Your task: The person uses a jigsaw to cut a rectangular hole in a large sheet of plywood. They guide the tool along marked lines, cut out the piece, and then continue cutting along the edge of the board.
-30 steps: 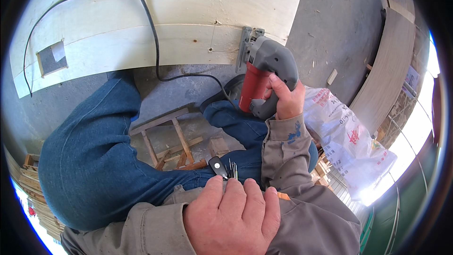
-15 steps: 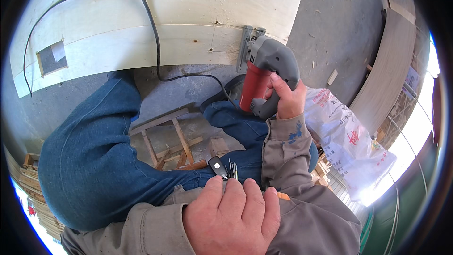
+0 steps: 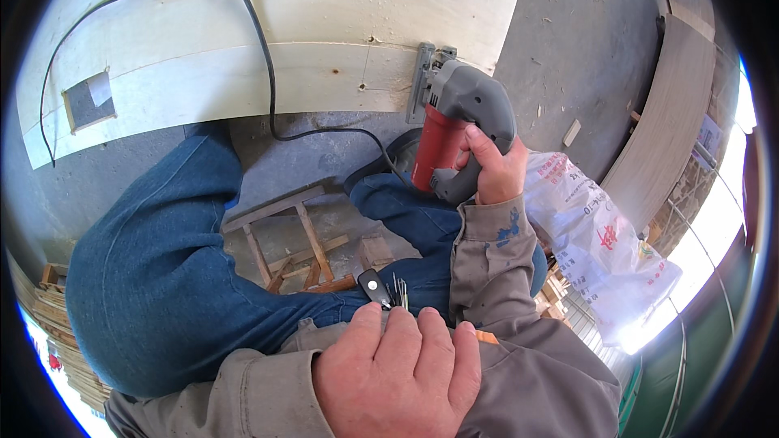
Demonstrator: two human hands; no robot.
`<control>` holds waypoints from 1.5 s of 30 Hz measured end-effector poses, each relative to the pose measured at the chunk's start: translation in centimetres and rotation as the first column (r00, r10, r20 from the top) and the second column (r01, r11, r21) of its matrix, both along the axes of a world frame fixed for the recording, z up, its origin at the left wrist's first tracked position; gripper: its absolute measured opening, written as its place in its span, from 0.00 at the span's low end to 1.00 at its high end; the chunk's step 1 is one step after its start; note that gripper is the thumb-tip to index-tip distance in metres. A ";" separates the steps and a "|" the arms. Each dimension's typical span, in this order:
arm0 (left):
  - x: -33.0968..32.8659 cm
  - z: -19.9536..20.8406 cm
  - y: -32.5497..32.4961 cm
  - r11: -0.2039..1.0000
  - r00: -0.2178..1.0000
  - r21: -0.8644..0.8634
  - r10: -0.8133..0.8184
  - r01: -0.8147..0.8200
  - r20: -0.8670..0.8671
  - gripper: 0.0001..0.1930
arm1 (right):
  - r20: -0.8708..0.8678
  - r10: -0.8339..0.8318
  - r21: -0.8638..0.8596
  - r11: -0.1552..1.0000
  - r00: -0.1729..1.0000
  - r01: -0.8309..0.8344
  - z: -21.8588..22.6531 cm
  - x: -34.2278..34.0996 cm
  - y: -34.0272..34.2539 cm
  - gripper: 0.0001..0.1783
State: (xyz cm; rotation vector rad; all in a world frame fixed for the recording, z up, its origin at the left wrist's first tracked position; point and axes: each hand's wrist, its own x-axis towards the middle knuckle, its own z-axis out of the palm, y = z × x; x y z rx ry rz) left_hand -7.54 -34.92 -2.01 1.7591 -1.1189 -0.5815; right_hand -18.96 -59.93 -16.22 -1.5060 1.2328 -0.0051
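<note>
My right hand (image 3: 492,166) is wrapped round the grey handle of a red and grey jigsaw (image 3: 446,134), thumb on the handle's near side. The jigsaw's metal base plate (image 3: 420,85) meets the front edge of a pale plywood sheet (image 3: 316,73), near its right end; its blade is hidden. Thin pencil-like lines mark the plywood left of the saw. My left hand (image 3: 402,369) lies back up in front of my body, fingers extended and slightly apart. Beyond its fingertips are a black key fob (image 3: 373,285) and thin metal pieces (image 3: 401,292). An orange strip (image 3: 487,337) shows beside the little finger.
A black cord (image 3: 272,105) runs from the jigsaw across the plywood, which has a square cutout (image 3: 91,103) at left. Below lies a wooden frame (image 3: 312,239) between my legs. A white printed sack (image 3: 596,235) and a long brown board (image 3: 649,146) are on the right.
</note>
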 end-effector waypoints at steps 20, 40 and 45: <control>0.4 -0.3 -0.1 1.000 0.999 -0.004 -0.013 0.014 0.037 0.15 | -0.009 0.022 -0.017 1.000 1.000 -0.022 0.0 0.5 -0.4 0.14; 0.7 -0.3 0.0 1.000 1.000 -0.002 -0.011 0.011 0.018 0.15 | -0.014 0.090 -0.019 0.996 0.996 -0.090 0.1 1.1 -0.8 0.15; 0.3 -0.6 0.2 0.999 0.998 -0.048 -0.008 0.011 0.067 0.15 | -0.008 0.082 -0.027 0.996 0.997 -0.082 0.0 0.9 -1.1 0.15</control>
